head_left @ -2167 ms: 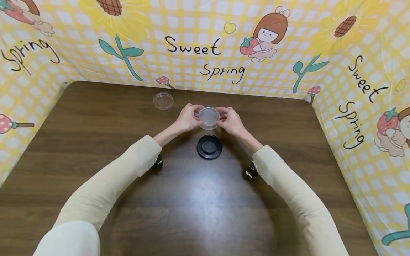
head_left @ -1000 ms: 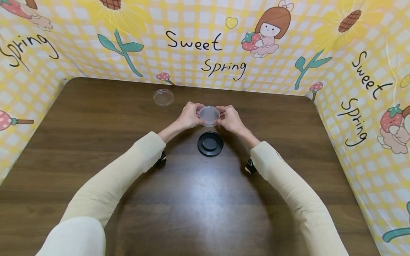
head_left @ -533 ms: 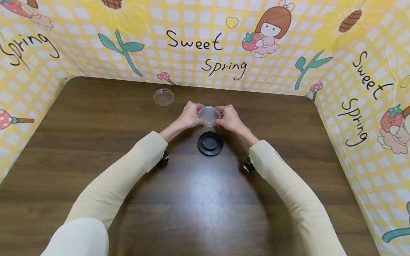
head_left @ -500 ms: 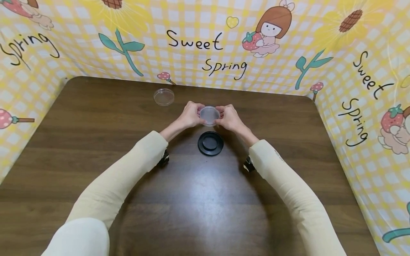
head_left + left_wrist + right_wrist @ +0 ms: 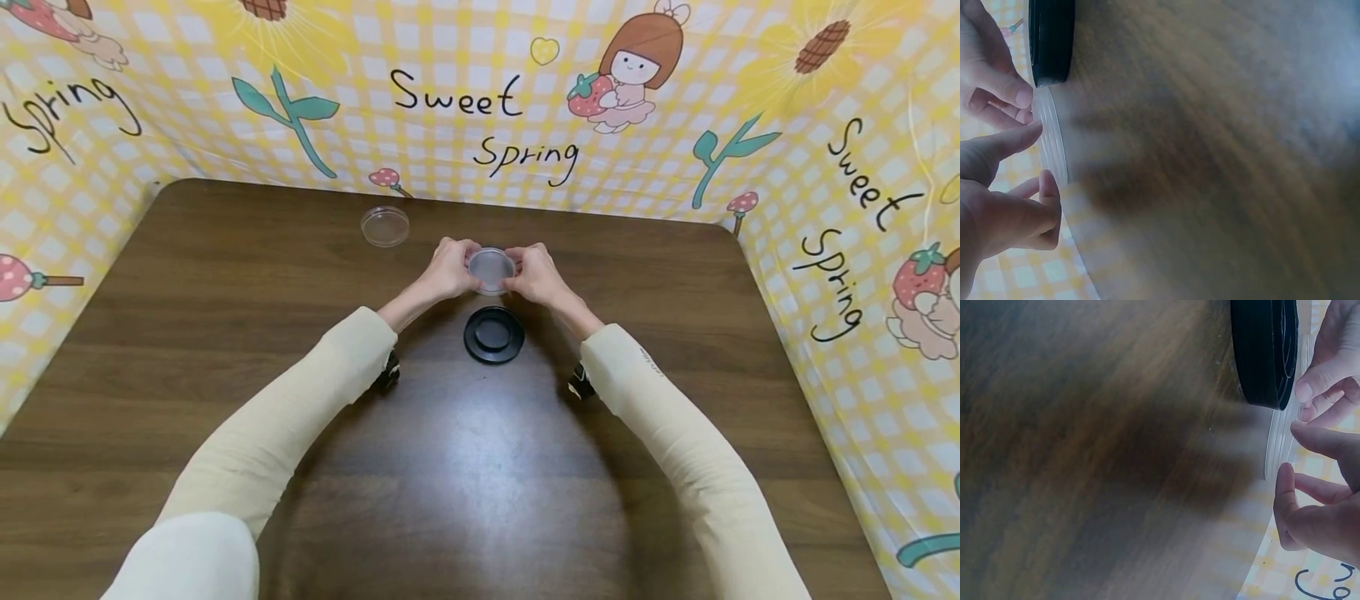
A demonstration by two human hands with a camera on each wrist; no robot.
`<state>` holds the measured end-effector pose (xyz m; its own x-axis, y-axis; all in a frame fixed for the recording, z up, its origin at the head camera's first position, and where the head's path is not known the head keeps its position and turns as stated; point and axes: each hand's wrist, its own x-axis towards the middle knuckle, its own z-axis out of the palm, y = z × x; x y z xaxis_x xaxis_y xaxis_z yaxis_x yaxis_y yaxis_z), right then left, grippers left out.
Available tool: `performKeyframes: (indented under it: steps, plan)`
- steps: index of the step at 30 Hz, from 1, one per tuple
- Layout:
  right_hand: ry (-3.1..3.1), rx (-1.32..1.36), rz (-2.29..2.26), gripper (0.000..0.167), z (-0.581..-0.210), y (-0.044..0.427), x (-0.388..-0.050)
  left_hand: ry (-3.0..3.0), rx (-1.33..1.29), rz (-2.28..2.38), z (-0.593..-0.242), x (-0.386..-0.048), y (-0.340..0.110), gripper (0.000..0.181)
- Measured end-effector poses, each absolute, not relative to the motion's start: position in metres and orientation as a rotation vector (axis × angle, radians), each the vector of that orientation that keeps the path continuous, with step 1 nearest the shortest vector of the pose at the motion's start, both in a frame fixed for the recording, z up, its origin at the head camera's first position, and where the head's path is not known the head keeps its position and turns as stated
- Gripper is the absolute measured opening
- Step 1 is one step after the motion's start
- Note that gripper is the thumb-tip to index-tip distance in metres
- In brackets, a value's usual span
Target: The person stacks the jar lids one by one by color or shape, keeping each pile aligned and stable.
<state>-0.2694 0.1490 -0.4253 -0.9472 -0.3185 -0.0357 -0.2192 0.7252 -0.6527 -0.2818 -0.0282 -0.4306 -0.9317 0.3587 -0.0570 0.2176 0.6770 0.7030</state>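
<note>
A clear, round petri dish (image 5: 491,270) lies near the back of the brown table, between both hands. My left hand (image 5: 447,268) holds its left side, thumb at the near edge and fingers further back. On the opposite side my right hand (image 5: 536,273) grips it in the same way. Seen from the left wrist, the side of the dish (image 5: 1052,137) shows several stacked rims; whether it is one dish or more I cannot tell. Just in front of it sits a black round disc (image 5: 493,335) with a raised middle, touched by neither hand.
Another clear round dish or lid (image 5: 386,227) lies at the back left of the table (image 5: 480,467). Yellow checked cloth (image 5: 480,50) with printed flowers and lettering stands behind the table and along both sides.
Both hands keep their hold on the petri dish, which stays in place. The forearms have drawn slightly inward, and the head view has shifted a little.
</note>
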Motion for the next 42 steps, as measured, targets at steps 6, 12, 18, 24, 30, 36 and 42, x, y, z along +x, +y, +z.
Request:
performKeyframes:
  steps: [6, 12, 18, 24, 30, 36, 42]
  plan:
    - [2.792, -0.407, -1.041, 0.05, -0.4272, 0.1468, -0.2685, 2.703, 0.475, 1.081, -0.4313, -0.2816, -0.0286, 0.057]
    - [2.828, -0.365, -1.019, 0.051, -0.4287, 0.1439, -0.2658, 2.706, 0.516, 1.075, -0.4316, -0.2801, -0.0293, 0.055]
    - [2.838, -0.349, -1.007, 0.053, -0.4285, 0.1413, -0.2631, 2.715, 0.504, 1.073, -0.4327, -0.2788, -0.0305, 0.056]
    - [2.846, -0.34, -1.022, 0.054, -0.426, 0.1426, -0.2613, 2.732, 0.529, 1.105, -0.4329, -0.2783, -0.0284, 0.057]
    - [2.836, -0.339, -1.025, 0.053, -0.4295, 0.1412, -0.2596, 2.755, 0.522, 1.109, -0.4338, -0.2743, -0.0293, 0.055]
    - [2.872, -0.365, -1.006, 0.053, -0.431, 0.1426, -0.2615, 2.796, 0.589, 1.129, -0.437, -0.2745, -0.0285, 0.054]
    - [2.86, -0.362, -1.024, 0.055, -0.4306, 0.1432, -0.2604, 2.805, 0.567, 1.137, -0.4355, -0.2724, -0.0281, 0.052]
